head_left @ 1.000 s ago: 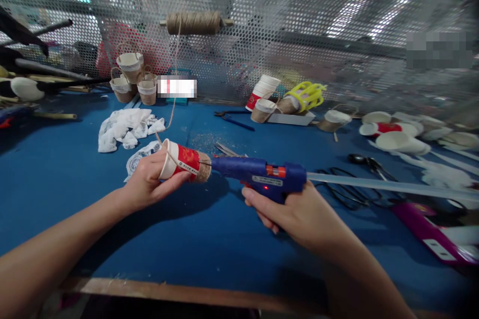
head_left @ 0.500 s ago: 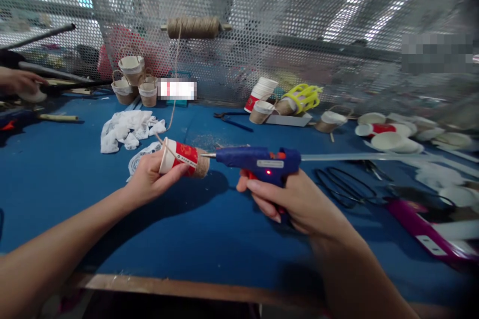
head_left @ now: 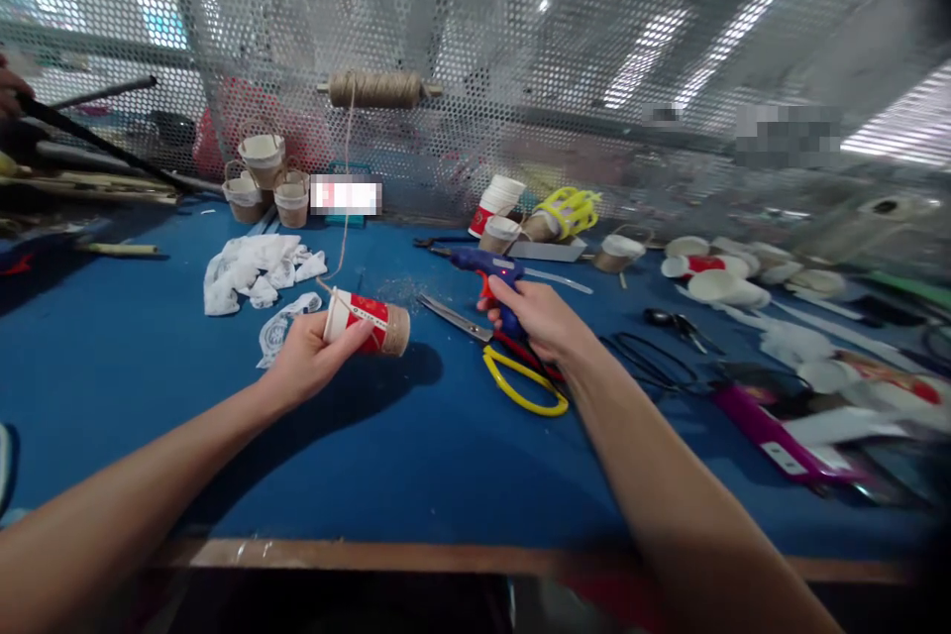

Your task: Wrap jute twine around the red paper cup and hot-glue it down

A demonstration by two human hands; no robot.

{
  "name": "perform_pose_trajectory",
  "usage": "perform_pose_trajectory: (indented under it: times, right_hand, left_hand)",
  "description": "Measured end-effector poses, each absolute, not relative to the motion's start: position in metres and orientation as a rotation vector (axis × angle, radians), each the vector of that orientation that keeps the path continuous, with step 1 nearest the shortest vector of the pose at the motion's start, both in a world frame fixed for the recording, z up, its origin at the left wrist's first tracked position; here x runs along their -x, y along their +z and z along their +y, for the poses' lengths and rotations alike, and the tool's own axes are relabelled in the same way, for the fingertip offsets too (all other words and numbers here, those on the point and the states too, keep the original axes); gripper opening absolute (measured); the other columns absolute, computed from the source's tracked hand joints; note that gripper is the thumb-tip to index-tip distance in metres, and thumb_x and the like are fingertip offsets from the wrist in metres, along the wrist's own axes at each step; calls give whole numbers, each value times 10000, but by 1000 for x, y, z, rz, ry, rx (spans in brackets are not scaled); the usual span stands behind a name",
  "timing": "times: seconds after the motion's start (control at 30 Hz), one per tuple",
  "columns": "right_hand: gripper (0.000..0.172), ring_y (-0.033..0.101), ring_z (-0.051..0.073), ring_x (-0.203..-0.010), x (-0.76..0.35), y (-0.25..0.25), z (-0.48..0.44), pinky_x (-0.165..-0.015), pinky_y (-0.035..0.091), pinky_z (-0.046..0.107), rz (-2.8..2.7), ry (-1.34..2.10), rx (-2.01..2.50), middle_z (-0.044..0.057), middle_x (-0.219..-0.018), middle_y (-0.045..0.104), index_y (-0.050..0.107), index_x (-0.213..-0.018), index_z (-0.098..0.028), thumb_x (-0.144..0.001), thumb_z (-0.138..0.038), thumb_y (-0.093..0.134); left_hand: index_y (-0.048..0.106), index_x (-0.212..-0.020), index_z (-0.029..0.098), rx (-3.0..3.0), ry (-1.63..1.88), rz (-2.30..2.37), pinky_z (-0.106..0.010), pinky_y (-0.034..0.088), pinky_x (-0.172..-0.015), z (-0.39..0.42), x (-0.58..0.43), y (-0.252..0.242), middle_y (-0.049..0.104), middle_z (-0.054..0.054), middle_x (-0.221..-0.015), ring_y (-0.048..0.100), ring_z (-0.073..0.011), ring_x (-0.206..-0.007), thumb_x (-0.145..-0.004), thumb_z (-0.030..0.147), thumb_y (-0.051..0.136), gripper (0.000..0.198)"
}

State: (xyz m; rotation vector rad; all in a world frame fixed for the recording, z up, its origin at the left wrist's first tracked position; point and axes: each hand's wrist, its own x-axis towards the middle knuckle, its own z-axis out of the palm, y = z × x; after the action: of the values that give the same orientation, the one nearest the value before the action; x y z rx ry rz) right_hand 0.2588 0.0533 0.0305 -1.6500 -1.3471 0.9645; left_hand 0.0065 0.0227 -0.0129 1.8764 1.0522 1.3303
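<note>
My left hand (head_left: 308, 355) grips a red and white paper cup (head_left: 362, 319) lying on its side in the air, its base end wrapped in brown twine. A strand of twine (head_left: 347, 188) runs from the cup up to a spool (head_left: 375, 89) on the mesh. Fingers of my right hand (head_left: 531, 314) are closed around the handle of a blue hot glue gun (head_left: 486, 264), its nozzle facing left, away from the cup. Below the gun lie scissors (head_left: 526, 381) with yellow and red handles, partly hidden by my right hand.
Small twine-wrapped buckets (head_left: 262, 158) stand at the back left, near crumpled white lace (head_left: 253, 267). Behind the gun are stacked paper cups (head_left: 499, 198) and a yellow netted item (head_left: 572, 211). A purple power strip (head_left: 758, 431) and loose cups lie right. Another person's hand (head_left: 10, 87) shows far left.
The glue gun in my right hand has moved back, away from the cup, and the scissors have come into sight. My left hand still holds the cup. The other person's hand has risen.
</note>
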Motion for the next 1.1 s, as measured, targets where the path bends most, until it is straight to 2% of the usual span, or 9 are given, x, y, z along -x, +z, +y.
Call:
perform_pose_trajectory:
  times: [0.13,0.23,0.3,0.4,0.6,0.73,0.87,1.0,1.1]
  right_hand:
    - [291,476,84,-464,-271,19,82,-498,423,239,-1399,770,1890,15,-561,525,528,-665,-133,-830,-371,505]
    - [262,573,125,-678,-278,10,97,-642,485,294,-1475,691,2029,67,-828,606,580,-889,-106,-860,-350,488]
    - [273,577,163,-864,-280,6,104,-746,488,352,-1522,640,2106,79,-1048,576,553,-1055,-143,-865,-330,493]
    - [296,555,182,-953,-281,1,111,-800,476,378,-1576,541,2174,86,-1153,531,525,-1122,-169,-866,-314,494]
    - [244,497,303,-1056,-252,20,93,-902,375,441,-1780,407,1974,179,-1081,577,634,-968,-115,-830,-286,528]
    - [313,552,179,-999,-203,47,64,-895,397,298,-2088,638,1545,23,-1049,633,667,-929,-241,-864,-423,420]
    - [354,538,167,-1022,-165,56,48,-898,391,283,-2321,1026,989,62,-1101,600,646,-926,-178,-856,-440,420]
    - [199,552,154,-972,-158,53,43,-841,419,259,-2141,1258,973,68,-1090,590,627,-787,-149,-762,-341,581]
    - [152,574,125,-847,-167,54,35,-781,441,252,-1925,1227,943,47,-976,619,615,-723,-142,-742,-292,602]
  left_hand:
    - [600,-597,121,-1911,1323,1054,-177,350,-389,23,-7,-14,542,17,-496,432,-76,-429,-764,284,526,246]
    - [602,-611,129,-1931,1324,1033,-183,385,-420,21,-8,-12,576,8,-533,471,-88,-461,-765,279,527,227]
    - [582,-586,135,-1953,1310,1025,-182,394,-429,20,-9,-11,566,13,-521,470,-86,-460,-768,265,520,231]
    - [520,-523,145,-2026,1293,1005,-168,353,-396,19,-10,-10,485,38,-452,404,-68,-414,-772,239,507,266]
    - [557,-628,145,-2130,1269,905,-175,376,-441,19,-9,-15,545,20,-535,435,-73,-465,-798,230,512,195]
    - [553,-642,146,-2221,1227,826,-181,368,-456,17,-9,-16,553,14,-558,442,-74,-480,-811,216,510,188]
    - [508,-585,151,-2301,1229,747,-184,319,-429,15,-11,-15,496,32,-515,385,-65,-448,-798,189,519,216]
    - [492,-546,147,-2226,1130,766,-187,272,-399,14,-11,-15,404,58,-453,323,-56,-411,-799,225,514,266]
    - [524,-559,135,-1979,1060,829,-184,285,-403,12,-11,-13,432,48,-462,343,-58,-421,-794,280,521,277]
